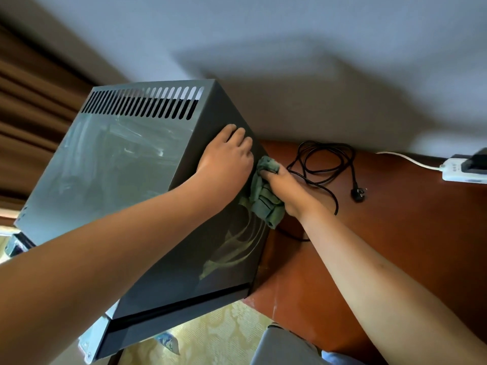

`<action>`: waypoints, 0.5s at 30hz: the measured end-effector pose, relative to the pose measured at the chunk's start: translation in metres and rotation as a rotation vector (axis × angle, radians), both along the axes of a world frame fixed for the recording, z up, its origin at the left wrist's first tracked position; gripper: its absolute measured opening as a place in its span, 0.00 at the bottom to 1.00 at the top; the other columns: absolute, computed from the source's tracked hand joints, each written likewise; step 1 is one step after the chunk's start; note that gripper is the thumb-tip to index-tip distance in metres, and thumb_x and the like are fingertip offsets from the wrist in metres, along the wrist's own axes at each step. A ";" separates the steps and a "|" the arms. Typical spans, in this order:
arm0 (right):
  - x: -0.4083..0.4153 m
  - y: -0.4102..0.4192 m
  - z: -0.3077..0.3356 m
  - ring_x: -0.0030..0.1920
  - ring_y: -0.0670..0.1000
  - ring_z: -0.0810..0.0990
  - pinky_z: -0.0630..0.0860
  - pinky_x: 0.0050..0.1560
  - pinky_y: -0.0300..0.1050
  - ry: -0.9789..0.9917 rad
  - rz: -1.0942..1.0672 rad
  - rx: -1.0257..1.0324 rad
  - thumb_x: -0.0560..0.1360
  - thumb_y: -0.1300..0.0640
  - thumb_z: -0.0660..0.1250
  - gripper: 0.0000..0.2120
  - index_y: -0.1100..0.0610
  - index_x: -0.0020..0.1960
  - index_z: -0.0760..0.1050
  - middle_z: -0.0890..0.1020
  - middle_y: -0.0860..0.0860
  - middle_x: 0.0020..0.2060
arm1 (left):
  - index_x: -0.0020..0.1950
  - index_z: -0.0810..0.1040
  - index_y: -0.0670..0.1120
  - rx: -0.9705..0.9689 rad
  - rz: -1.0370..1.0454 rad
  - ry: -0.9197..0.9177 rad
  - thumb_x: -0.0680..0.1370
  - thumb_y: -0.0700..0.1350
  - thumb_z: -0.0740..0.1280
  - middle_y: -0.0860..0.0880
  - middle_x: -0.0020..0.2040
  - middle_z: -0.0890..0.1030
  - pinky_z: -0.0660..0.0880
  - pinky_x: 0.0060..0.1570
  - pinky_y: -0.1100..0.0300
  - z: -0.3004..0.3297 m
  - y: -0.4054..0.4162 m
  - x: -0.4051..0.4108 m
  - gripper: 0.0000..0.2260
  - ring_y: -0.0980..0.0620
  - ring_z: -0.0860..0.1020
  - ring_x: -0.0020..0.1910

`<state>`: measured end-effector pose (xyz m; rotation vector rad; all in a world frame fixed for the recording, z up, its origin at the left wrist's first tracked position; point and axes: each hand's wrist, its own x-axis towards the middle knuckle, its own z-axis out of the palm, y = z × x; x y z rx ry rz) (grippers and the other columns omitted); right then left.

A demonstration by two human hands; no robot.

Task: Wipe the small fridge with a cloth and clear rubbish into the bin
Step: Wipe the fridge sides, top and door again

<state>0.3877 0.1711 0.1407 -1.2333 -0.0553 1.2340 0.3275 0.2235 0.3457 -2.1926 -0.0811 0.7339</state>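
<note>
The small dark grey fridge [113,164] stands on the reddish wooden table [395,246], vent slots along its top rear. A crumpled green cloth [266,198] presses against its streaked side.

Fridge [126,164]: dark grey, pale smears below the grip. Cloth [266,198]: grey-green. Desk [395,233]: reddish-brown. Cable [324,164] beyond the grip: black. Curtain [31,106]: brown. Floor [224,335]: yellow, floral pattern.
</note>
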 end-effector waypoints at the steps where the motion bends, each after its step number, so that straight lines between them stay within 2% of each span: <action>1: 0.002 0.002 -0.002 0.56 0.53 0.83 0.80 0.57 0.54 -0.015 -0.027 -0.012 0.81 0.52 0.64 0.18 0.44 0.70 0.70 0.83 0.51 0.56 | 0.78 0.65 0.45 0.003 -0.019 0.008 0.84 0.49 0.58 0.41 0.81 0.59 0.48 0.79 0.43 0.000 0.001 0.001 0.23 0.39 0.53 0.80; 4: -0.008 0.004 -0.026 0.58 0.54 0.81 0.78 0.60 0.55 -0.034 -0.043 -0.080 0.82 0.53 0.62 0.19 0.45 0.72 0.69 0.81 0.52 0.60 | 0.77 0.68 0.47 0.008 -0.056 0.027 0.85 0.49 0.56 0.42 0.80 0.61 0.48 0.79 0.44 -0.004 0.006 0.005 0.20 0.39 0.54 0.80; 7: -0.032 -0.004 -0.048 0.59 0.59 0.80 0.77 0.64 0.59 0.075 0.035 -0.157 0.82 0.54 0.64 0.21 0.48 0.74 0.67 0.80 0.55 0.60 | 0.76 0.70 0.49 -0.003 -0.064 0.044 0.84 0.50 0.58 0.43 0.79 0.63 0.48 0.79 0.44 -0.009 0.006 0.009 0.20 0.40 0.56 0.80; 11: -0.035 -0.017 -0.034 0.58 0.57 0.82 0.79 0.60 0.57 0.074 0.057 -0.040 0.82 0.55 0.65 0.17 0.50 0.70 0.72 0.83 0.55 0.58 | 0.76 0.69 0.52 0.006 -0.067 0.075 0.83 0.52 0.61 0.44 0.79 0.63 0.49 0.78 0.44 -0.016 0.005 0.018 0.21 0.40 0.56 0.79; 15: -0.013 -0.001 -0.026 0.57 0.53 0.82 0.79 0.58 0.54 -0.041 -0.054 0.007 0.81 0.55 0.63 0.16 0.44 0.68 0.72 0.83 0.51 0.57 | 0.75 0.70 0.53 0.003 -0.087 0.084 0.83 0.52 0.60 0.45 0.77 0.66 0.53 0.78 0.45 -0.023 0.010 0.024 0.19 0.41 0.59 0.78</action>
